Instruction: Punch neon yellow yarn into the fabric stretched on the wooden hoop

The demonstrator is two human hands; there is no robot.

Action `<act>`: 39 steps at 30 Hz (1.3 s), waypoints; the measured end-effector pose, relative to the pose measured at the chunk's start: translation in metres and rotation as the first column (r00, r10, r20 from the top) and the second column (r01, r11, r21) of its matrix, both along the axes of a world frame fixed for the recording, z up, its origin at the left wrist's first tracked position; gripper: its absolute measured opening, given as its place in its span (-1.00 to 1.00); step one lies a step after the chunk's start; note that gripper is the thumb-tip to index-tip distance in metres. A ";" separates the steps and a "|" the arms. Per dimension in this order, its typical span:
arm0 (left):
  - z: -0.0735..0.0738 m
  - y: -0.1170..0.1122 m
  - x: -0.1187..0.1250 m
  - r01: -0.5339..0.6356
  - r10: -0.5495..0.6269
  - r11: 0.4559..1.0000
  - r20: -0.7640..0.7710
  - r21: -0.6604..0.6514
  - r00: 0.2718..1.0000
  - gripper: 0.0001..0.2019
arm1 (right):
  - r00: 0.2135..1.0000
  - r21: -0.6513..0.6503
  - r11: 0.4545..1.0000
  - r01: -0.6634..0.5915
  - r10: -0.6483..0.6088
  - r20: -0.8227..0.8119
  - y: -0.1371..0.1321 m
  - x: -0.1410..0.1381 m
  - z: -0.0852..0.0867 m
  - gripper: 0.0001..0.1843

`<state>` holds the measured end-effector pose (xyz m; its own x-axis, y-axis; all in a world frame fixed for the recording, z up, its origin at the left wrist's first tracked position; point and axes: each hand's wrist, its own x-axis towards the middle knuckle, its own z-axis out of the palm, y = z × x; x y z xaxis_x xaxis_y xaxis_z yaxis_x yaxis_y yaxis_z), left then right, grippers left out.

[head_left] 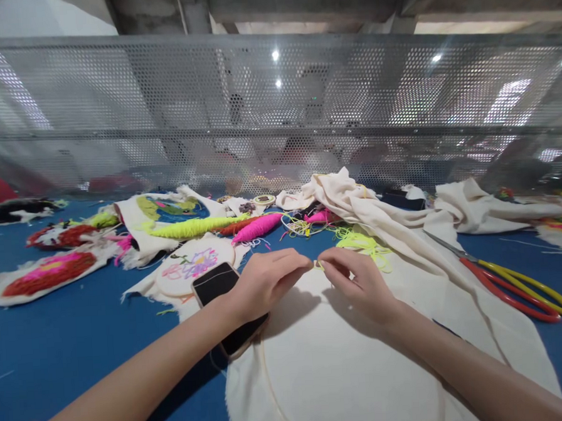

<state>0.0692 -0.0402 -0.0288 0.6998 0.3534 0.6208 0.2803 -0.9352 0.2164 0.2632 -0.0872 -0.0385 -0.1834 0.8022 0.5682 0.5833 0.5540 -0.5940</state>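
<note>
My left hand (266, 280) and my right hand (357, 282) meet fingertip to fingertip above a round hoop of plain cream cloth (345, 364). Both pinch a short piece of yellow-green thread (318, 264) between thumb and forefinger. A tangle of the same neon thread (364, 242) lies just beyond my right hand. A black phone (219, 286) lies partly under my left wrist, on the cloth's left edge.
Red and yellow scissors (515, 283) lie on the blue table (57, 348) at right. Skeins of yellow-green (187, 227) and pink yarn (258, 228), embroidered pieces (49, 273) and heaped cream fabric (380, 218) fill the back. A perforated metal screen (275, 104) closes the far side.
</note>
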 end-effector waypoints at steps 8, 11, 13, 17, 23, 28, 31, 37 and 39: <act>0.003 -0.004 0.004 -0.004 0.011 0.997 0.094 -0.074 0.996 -0.86 | 0.985 -0.169 0.976 -0.139 0.119 -0.124 0.000 -0.006 0.001 -0.78; 0.000 -0.002 0.003 -0.067 0.070 0.997 0.097 -0.041 0.993 -0.88 | 0.991 -0.131 0.983 -0.131 0.125 -0.057 -0.002 -0.007 -0.001 -0.79; -0.003 0.000 0.002 -0.123 0.121 0.992 0.066 0.031 0.990 -0.86 | 0.995 -0.074 0.992 -0.100 0.102 0.011 -0.004 -0.006 -0.002 -0.79; -0.004 0.004 -0.001 -0.163 0.186 0.946 -0.059 0.280 0.981 -0.80 | 0.992 0.070 0.996 -0.054 0.045 0.121 -0.004 -0.001 -0.002 -0.81; 0.002 0.002 -0.002 -0.049 0.130 0.937 -0.218 0.345 0.967 -0.74 | 0.987 0.102 0.995 -0.007 -0.009 0.161 0.001 0.006 -0.001 -0.83; 0.000 0.002 -0.002 -0.024 0.044 0.983 -0.104 0.184 0.994 -0.81 | 0.999 -0.080 0.996 -0.033 0.032 -0.019 0.003 0.004 0.001 -0.81; -0.001 0.001 -0.001 0.013 -0.005 0.985 -0.050 0.173 0.999 -0.81 | 0.974 -0.293 0.944 -0.150 0.090 -0.208 0.004 0.000 0.002 -0.79; 0.000 -0.006 0.004 0.035 -0.040 0.984 0.025 0.177 0.999 -0.80 | 0.834 -0.440 0.805 -0.399 0.118 -0.539 0.007 -0.003 -0.004 -0.81; 0.004 -0.007 0.007 0.020 -0.033 0.989 0.091 0.146 0.995 -0.82 | 0.787 -0.428 0.774 -0.466 0.141 -0.600 0.009 -0.003 -0.005 -0.80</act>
